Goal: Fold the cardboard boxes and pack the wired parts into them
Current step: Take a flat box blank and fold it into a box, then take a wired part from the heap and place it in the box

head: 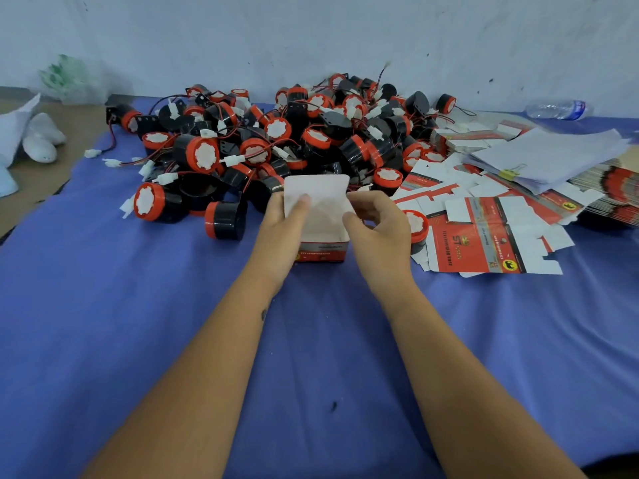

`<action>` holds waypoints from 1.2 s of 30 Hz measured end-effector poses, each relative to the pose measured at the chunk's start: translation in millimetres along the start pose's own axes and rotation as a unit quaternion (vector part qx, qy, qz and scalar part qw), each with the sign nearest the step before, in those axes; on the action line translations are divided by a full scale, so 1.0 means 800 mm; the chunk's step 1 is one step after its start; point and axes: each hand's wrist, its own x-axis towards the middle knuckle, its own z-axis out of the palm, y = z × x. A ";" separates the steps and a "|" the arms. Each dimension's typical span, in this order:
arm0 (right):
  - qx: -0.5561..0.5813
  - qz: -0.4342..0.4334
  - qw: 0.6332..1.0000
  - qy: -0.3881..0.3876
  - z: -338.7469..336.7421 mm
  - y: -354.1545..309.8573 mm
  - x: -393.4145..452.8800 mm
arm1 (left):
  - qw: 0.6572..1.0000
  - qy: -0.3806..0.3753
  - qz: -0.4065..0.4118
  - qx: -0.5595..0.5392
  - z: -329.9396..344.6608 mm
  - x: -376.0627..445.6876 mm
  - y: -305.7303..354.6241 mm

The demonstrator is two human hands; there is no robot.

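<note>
While both hands grip it, left hand (pixel 281 223) and right hand (pixel 378 233), the small red-and-white cardboard box (pixel 320 223) stands open on the blue cloth-covered counter (pixel 138 323), before the heap of black-and-red wired parts (pixel 276 140).

One small red and white box (pixel 323 233) stands upright in front of the big pile of parts (pixel 290 140), its white lid flap up and the top open. The parts are black drums with red caps, white centres and thin wires with white plugs. Flat unfolded boxes (pixel 484 236) lie spread right of the pile.
</note>
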 end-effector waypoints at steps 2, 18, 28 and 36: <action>0.014 0.004 1.000 -0.024 0.000 -0.001 -0.001 | 0.998 0.064 0.002 0.016 0.000 0.003 -0.003; -0.221 0.200 0.947 0.118 -0.055 0.013 0.036 | 0.992 0.108 0.011 -0.065 -0.005 0.002 0.009; -0.089 0.138 0.982 0.092 -0.043 0.017 0.023 | 0.978 0.111 0.154 0.087 0.005 -0.014 0.019; 0.402 0.215 0.888 0.061 -0.035 0.005 0.024 | 0.913 0.196 0.280 0.222 0.009 -0.026 0.024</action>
